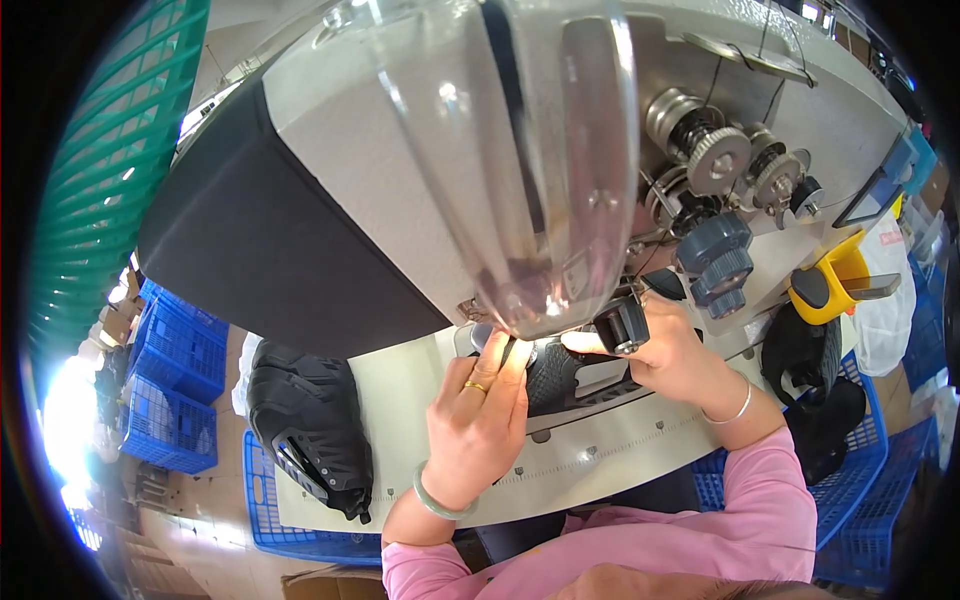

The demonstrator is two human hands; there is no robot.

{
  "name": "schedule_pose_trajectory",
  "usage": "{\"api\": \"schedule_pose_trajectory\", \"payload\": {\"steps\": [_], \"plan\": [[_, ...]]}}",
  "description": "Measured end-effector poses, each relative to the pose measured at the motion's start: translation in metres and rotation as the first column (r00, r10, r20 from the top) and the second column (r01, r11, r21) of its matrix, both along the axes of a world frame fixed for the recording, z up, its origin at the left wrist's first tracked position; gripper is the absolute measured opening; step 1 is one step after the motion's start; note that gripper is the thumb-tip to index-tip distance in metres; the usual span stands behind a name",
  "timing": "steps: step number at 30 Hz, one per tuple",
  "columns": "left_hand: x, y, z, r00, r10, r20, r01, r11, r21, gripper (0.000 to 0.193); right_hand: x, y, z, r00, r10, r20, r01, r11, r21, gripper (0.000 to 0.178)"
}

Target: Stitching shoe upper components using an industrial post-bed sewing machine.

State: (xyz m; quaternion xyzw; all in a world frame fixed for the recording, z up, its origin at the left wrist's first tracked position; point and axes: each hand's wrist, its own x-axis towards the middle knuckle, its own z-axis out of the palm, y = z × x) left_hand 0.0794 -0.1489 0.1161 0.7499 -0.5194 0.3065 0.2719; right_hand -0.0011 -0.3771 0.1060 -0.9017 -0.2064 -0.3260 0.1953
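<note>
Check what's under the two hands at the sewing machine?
A black textured piece lies under the left hand and right hand, on the pale machine table. The needle area is hidden behind the clear guard.

The clear guard (520,160) blurs and covers the needle area of the sewing machine (400,200). The fingertips of the left hand (478,415) and part of the black shoe piece (560,378) vanish beneath it. The stacked black pieces (310,425) show no detail.
</note>
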Motion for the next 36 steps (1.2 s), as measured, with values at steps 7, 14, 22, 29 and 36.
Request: {"api": "schedule_pose_trajectory", "payload": {"steps": [7,14,22,29,36], "plan": [[-0.0031,-0.0011,0.0003,0.998,0.012,-0.063,-0.013,1.000,-0.006,0.031,0.0013,-0.0008,0.0009,1.000,0.018,0.020,-0.019,0.998,0.054,0.062],[0.0015,-0.0004,0.0010,1.000,0.027,-0.006,-0.027,1.000,0.011,0.038,0.0038,-0.0047,0.0001,0.997,0.014,0.073,-0.011,0.999,-0.042,0.061],[0.0012,0.0023,0.0019,0.999,0.038,-0.018,-0.037,0.999,0.022,0.038,0.0033,-0.0055,0.0036,0.997,0.005,0.071,0.002,0.994,-0.112,0.060],[0.0031,0.0022,0.0019,0.998,0.000,-0.056,-0.001,1.000,-0.011,0.033,0.0023,-0.0063,0.0042,0.997,0.027,0.072,-0.019,0.994,-0.112,0.059],[0.0029,0.0033,0.0008,1.000,0.017,-0.025,-0.017,1.000,0.013,0.035,0.0062,-0.0045,0.0039,0.988,0.037,0.150,-0.028,0.998,-0.060,0.070]]}}
